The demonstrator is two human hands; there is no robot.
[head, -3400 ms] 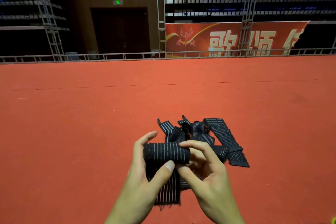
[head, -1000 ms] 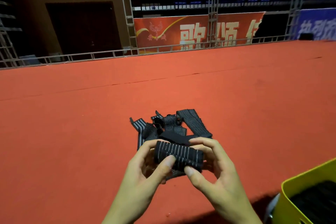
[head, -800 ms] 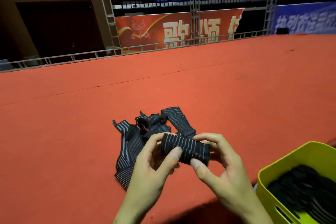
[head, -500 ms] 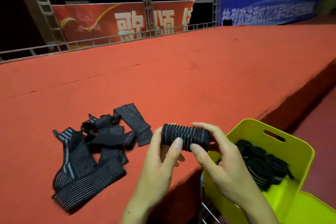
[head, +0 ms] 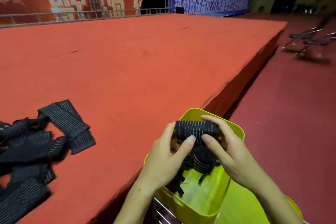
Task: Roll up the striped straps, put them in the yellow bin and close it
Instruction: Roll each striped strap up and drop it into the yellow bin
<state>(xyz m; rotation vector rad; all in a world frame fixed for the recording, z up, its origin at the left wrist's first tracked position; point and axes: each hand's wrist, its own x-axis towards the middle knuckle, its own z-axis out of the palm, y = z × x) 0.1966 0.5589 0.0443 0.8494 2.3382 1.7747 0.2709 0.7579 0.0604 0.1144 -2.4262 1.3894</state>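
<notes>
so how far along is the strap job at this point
Done: several rolled straps already lie in the yellow bin. In hand: the left hand and right hand hold one rolled strap over the open bin, not yet dropped. Left: a pile of loose straps on the red stage needs rolling, then the bin needs closing.

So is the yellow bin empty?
No. The yellow bin is open and already holds dark rolled straps below the roll that both hands hold.
</notes>
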